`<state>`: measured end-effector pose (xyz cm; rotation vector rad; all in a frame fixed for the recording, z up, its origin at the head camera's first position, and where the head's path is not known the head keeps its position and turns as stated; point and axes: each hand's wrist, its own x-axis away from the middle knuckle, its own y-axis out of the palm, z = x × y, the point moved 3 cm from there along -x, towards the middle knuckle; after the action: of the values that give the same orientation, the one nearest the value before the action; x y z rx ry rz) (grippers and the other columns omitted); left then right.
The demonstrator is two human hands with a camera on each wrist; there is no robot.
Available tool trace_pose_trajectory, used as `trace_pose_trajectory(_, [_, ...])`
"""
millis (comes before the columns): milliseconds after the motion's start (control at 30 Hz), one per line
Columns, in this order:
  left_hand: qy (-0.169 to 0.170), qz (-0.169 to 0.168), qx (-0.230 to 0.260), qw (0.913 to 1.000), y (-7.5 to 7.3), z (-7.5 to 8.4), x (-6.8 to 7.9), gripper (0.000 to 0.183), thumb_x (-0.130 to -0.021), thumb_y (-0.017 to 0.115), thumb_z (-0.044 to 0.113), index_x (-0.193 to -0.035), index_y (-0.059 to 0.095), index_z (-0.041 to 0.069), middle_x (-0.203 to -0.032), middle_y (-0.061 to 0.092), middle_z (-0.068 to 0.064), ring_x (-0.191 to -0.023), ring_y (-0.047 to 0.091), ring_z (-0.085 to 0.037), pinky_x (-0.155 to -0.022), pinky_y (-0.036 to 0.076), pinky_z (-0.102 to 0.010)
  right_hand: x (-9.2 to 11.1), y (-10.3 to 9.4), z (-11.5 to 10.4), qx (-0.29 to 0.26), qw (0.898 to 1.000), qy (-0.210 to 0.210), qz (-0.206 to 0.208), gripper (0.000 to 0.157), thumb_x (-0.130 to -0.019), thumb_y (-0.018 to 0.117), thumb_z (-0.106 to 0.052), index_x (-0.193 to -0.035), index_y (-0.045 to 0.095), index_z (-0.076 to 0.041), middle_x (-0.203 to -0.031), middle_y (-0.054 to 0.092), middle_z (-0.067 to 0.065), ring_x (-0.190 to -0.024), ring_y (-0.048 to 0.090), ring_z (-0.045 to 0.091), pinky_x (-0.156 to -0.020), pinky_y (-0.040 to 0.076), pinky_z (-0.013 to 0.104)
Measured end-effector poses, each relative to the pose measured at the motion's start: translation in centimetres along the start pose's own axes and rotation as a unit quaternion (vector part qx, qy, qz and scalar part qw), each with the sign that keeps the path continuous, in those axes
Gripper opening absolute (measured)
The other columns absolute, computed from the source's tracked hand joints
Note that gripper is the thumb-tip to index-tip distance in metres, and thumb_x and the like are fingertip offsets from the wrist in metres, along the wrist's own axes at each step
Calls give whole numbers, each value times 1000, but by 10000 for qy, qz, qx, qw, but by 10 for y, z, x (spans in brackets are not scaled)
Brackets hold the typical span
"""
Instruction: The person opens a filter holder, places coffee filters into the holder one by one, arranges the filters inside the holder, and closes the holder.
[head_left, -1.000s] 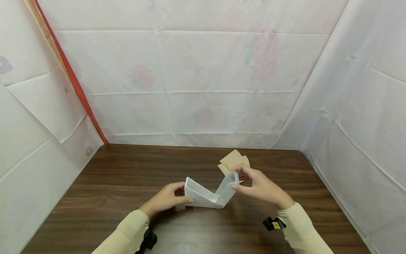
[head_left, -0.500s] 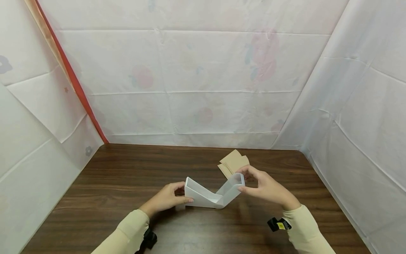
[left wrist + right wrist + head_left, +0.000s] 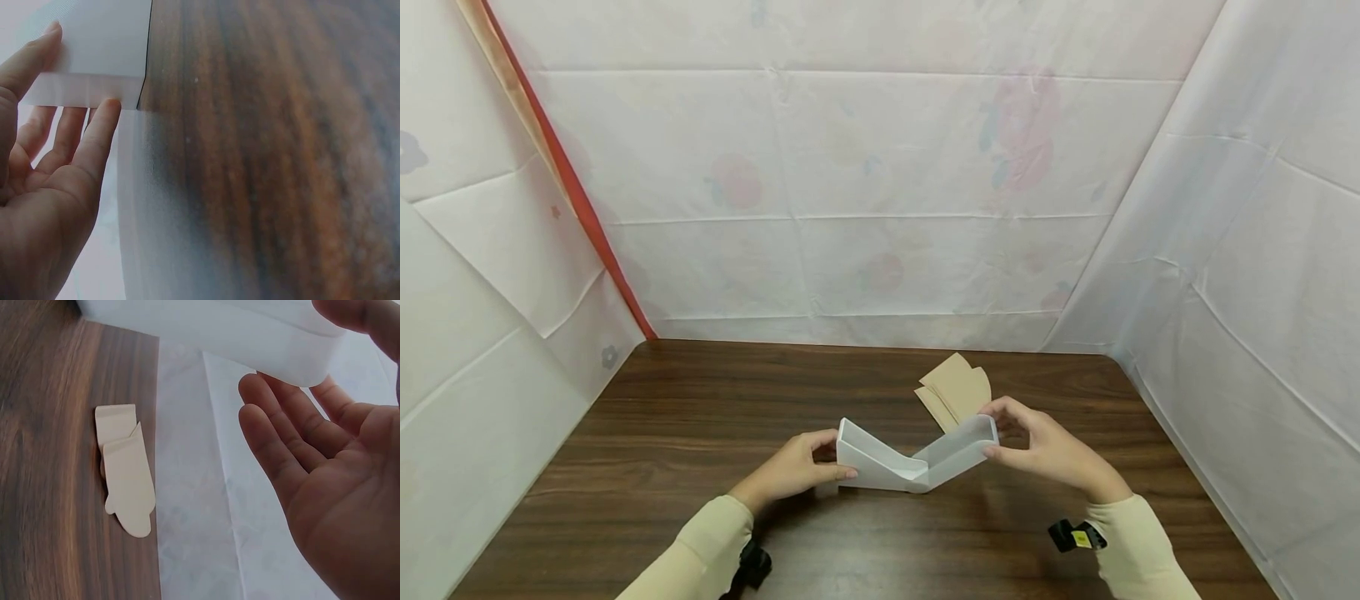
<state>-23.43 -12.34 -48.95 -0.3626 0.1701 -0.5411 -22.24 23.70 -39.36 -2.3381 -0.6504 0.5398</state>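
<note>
A white hinged plastic case (image 3: pixel 880 468) lies on the table, its two halves spread in a wide V. My left hand (image 3: pixel 786 473) holds the left half by its outer end; the left wrist view has the thumb on one face and the fingertips on the end wall (image 3: pixel 87 90). At the other end, my right hand (image 3: pixel 1048 450) pinches the tip of the raised right half (image 3: pixel 958 452) between thumb and fingers. In the right wrist view this half (image 3: pixel 212 331) slants across the top, the thumb on one side and the fingertips on the other.
Behind the case's right half lie several thin flat tan pieces (image 3: pixel 957 388), overlapping on the dark wooden table (image 3: pixel 760 392); the right wrist view shows their rounded ends (image 3: pixel 128 481). White sheets (image 3: pixel 865 167) hang at the back and both sides. Each wrist carries a small black device (image 3: pixel 1078 535).
My right hand has swung the case's right half outward and down to the right, widening the V. The left hand and left half have stayed put.
</note>
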Motion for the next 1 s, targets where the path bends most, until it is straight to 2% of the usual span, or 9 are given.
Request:
trace_pose_trajectory(367, [-13, 30, -33, 10000, 0, 0, 0, 36, -87, 81, 24, -119, 67, 13, -107, 71, 1, -98, 67, -19, -80, 54, -29, 10, -5, 9, 14, 9996, 273, -19, 33, -94, 74, -25, -123, 57, -23, -108, 66, -8, -101, 62, 16, -88, 49, 43])
trace_pose_trajectory(600, [-6, 40, -67, 10000, -1, 1, 0, 36, -87, 81, 25, -119, 67, 14, -107, 71, 1, -98, 66, -19, -80, 54, -30, 12, -5, 14, -44, 9995, 299, 37, 35, -93, 75, -23, -123, 58, -20, -109, 66, -7, -100, 62, 16, -87, 50, 36])
trace_pose_trajectory(1000, [-50, 43, -116, 9999, -1, 0, 0, 38, -88, 81, 26, -120, 67, 14, -107, 71, 1, -99, 66, -21, -80, 54, -30, 13, -4, 16, -75, 9998, 180, 24, 36, -93, 75, -20, -125, 58, -20, -111, 65, -7, -101, 62, 16, -87, 50, 33])
